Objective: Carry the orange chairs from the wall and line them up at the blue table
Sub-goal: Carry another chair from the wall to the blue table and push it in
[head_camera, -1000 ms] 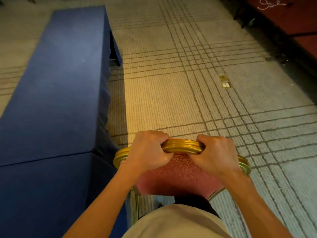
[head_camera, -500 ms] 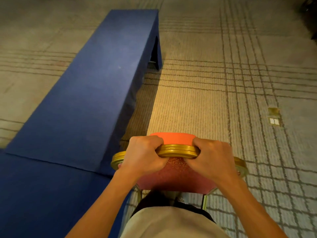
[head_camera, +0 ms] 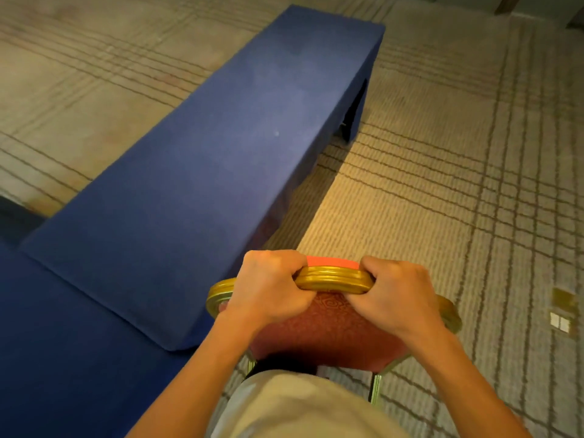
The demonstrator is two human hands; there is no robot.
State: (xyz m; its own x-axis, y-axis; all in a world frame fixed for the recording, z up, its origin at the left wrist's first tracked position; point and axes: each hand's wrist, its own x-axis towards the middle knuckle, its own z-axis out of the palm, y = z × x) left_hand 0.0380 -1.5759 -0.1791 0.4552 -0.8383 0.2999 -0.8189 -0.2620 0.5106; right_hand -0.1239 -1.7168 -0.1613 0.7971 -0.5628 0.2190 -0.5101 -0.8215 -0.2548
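Your left hand (head_camera: 270, 287) and right hand (head_camera: 396, 295) both clench the gold top rail of 1 orange chair (head_camera: 331, 324), which sits just beside the blue table (head_camera: 202, 172) on lined carpet (head_camera: 442, 172).

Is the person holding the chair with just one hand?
No, both the left hand and the right hand grip the gold top rail of the orange chair.

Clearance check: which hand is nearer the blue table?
Left. The left hand grips the chair's gold rail on the side next to the blue table; the right hand grips the same rail on the far side, away from it.
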